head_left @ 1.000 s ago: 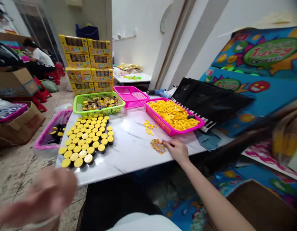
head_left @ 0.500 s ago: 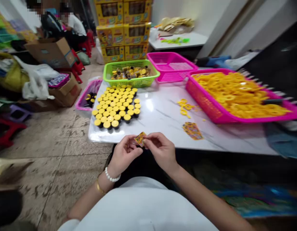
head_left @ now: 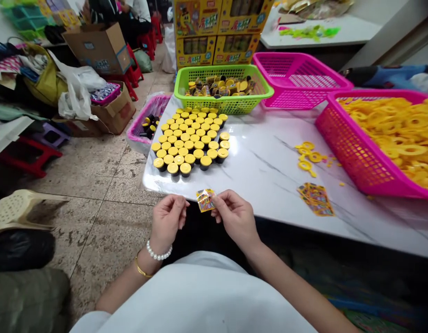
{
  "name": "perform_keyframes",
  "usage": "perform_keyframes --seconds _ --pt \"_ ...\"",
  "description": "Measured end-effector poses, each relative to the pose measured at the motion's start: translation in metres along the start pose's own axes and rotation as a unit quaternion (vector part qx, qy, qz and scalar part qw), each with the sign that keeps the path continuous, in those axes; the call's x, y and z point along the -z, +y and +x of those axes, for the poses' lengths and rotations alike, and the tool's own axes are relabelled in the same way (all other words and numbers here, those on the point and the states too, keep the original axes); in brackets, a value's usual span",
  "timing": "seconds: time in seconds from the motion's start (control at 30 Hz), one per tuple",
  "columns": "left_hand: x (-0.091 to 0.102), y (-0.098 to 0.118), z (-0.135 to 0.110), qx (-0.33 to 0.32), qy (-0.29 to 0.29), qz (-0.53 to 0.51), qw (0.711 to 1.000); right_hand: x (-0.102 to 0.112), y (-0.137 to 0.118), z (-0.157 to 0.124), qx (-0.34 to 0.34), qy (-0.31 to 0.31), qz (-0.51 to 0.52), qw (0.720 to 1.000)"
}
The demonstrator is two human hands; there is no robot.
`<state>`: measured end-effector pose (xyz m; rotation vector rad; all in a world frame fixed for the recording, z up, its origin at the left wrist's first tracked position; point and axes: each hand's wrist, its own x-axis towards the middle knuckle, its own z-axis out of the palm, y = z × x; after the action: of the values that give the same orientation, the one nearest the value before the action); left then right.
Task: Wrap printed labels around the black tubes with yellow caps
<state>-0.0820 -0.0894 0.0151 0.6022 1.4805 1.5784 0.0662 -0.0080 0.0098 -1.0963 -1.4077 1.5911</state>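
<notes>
Now that the left hand (head_left: 168, 217) let go, just the right hand (head_left: 234, 217) pinches the sticker sheet (head_left: 205, 200). Left's curled up, can't tell if it's holding anything.

No wording can be read for certain. The yellow cartons (head_left: 220, 27) stacked behind the green basket (head_left: 227, 104) bear red lettering on their top bands. It seems to be Chinese characters, too small and blurred to make out. Far left of the green basket, a cardboard box (head_left: 99, 46) shows small blue print on its side, illegible. The sticker (head_left: 205, 201) pinched in the right hand (head_left: 236, 217), in front of the green basket, and the sticker pile (head_left: 316, 200) on the desk (head_left: 262, 157) carry bright print without legible words.
</notes>
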Motion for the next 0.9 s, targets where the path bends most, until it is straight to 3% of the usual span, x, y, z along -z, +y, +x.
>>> perform_keyframes --seconds 0.3,0.67,0.9 --pt "0.001 -0.002 -0.003 0.039 -0.029 -0.009 0.999 -0.006 0.011 -0.005 0.074 0.024 -0.044 0.996" --pt "0.008 0.000 0.003 0.138 -0.025 -0.061 0.988 -0.011 0.018 -0.007 0.211 -0.047 -0.175 0.961" --pt "0.014 -0.010 0.001 0.077 0.001 -0.031 0.997 -0.013 0.015 -0.008 0.175 -0.093 -0.221 0.955"
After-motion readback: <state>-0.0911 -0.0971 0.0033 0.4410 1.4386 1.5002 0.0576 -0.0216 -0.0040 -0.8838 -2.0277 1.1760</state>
